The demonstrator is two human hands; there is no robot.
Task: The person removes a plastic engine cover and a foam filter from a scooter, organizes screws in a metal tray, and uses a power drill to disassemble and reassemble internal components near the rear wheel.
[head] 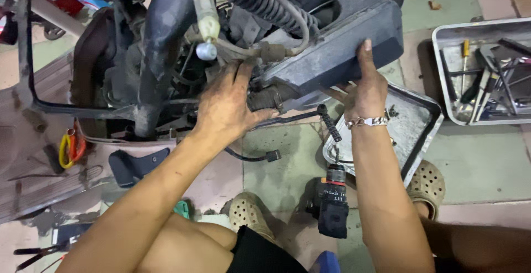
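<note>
A stripped scooter with exposed frame, hoses and wiring fills the upper left. My left hand, greasy, reaches in among the hoses just below a small white bulb-shaped part, its fingers pressed against the engine parts; whether it grips anything is hidden. My right hand, with a metal bracelet on the wrist, holds the underside of a large dark grey plastic box that sticks out from the scooter, thumb up along its side. A black ribbed hose runs above the box.
A cordless drill lies on the tiled floor between my feet in beige clogs. A metal tray sits under my right hand, another tray with several hand tools at far right. Pliers and black plastic parts lie at left.
</note>
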